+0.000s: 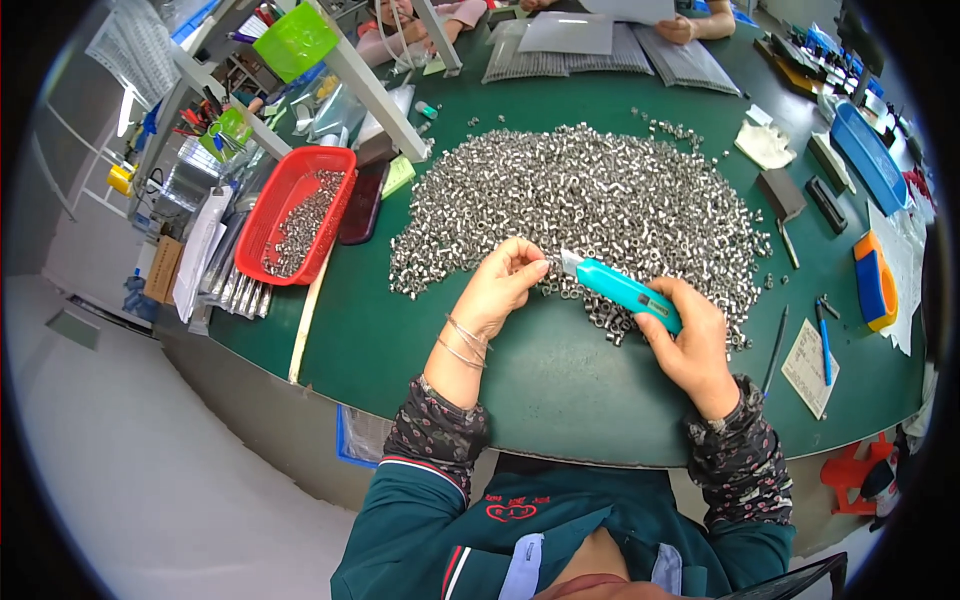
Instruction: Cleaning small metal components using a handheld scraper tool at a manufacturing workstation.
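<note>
My right hand (692, 345) grips a teal utility knife (622, 290) whose blade tip points left toward my left hand (505, 283). The fingers of my left hand are pinched together on a small metal part at the blade tip; the part itself is too small to make out. Both hands hover at the near edge of a big heap of small silvery metal parts (590, 200) spread over the green table (420, 340).
A red tray (283, 193) with more metal parts sits at the left, beside a dark phone (362, 203). Pens (824, 335), a paper slip (810, 367), an orange-blue tool (874, 280) and a blue tray (868, 155) lie at the right. Another person's hands (690, 25) work at the far edge.
</note>
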Motion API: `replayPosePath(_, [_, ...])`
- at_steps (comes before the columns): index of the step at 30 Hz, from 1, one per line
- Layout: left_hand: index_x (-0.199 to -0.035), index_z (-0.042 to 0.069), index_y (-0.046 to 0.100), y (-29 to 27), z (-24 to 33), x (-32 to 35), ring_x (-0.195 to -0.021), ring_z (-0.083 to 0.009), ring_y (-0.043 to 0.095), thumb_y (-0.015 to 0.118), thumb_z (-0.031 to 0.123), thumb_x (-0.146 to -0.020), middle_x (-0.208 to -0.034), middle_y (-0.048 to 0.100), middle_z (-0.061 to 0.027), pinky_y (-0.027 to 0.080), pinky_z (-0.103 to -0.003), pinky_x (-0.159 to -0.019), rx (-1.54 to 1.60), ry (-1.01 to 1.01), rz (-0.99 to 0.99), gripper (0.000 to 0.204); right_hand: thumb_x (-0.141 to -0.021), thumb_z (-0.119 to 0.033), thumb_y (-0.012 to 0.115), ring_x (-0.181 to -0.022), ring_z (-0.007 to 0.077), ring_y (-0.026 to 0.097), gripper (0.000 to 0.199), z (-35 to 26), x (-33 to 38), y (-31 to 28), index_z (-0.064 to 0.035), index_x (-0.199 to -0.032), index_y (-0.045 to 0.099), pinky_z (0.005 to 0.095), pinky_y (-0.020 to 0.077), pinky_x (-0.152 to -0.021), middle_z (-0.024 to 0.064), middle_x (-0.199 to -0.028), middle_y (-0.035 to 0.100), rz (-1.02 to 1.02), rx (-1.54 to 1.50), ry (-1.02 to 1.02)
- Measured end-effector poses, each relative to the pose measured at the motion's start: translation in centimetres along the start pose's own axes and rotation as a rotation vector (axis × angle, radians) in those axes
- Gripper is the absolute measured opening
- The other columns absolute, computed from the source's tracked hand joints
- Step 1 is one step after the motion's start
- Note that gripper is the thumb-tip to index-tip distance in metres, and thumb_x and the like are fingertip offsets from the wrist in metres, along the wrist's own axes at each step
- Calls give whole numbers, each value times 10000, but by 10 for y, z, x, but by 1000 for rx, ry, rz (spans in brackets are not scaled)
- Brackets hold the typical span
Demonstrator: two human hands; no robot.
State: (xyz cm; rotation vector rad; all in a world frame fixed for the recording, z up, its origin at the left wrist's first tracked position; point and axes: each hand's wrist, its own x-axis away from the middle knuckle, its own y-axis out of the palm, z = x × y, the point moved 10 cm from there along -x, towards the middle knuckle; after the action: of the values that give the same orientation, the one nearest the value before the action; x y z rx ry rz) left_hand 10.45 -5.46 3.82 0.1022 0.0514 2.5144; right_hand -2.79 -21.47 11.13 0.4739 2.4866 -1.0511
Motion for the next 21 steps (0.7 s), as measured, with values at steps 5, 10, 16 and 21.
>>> replayPosePath(5, [-892, 45, 482, 1, -14, -3, -443, 10, 318, 524, 67, -844, -802, 593, -78, 221, -134, -356, 364, -74, -22, 68, -702, -129, 644, -646, 266, 572, 230, -2, 1, 1, -38, -893, 554, 337, 439, -564, 107, -752, 578, 3, 7, -11])
replayPosePath(10, [-900, 26, 488, -6, -9, -4, -458, 1, 336, 517, 64, -845, -794, 586, -83, 246, -136, -359, 312, -65, 75, 72, -707, -135, 641, -634, 262, 569, 227, 1, -1, 3, -44, -897, 557, 339, 435, -556, 104, -739, 573, -26, 10, 31])
replayPosePath(16, [-938, 22, 513, -4, -7, -5, -463, -8, 344, 512, 91, -860, -781, 563, -56, 270, -136, -371, 384, -21, 56, 104, -711, -146, 640, -608, 268, 564, 248, 0, -1, 5, -48, -918, 543, 345, 430, -535, 106, -714, 566, -17, 27, -11])
replayPosePath(21, [-944, 54, 518, 14, 11, 0, -473, -12, 350, 511, 97, -863, -766, 558, -43, 268, -130, -374, 565, 96, -148, 92, -705, -164, 650, -583, 271, 556, 277, 3, 1, 10, -52, -926, 526, 352, 425, -525, 107, -679, 552, -74, -8, 28])
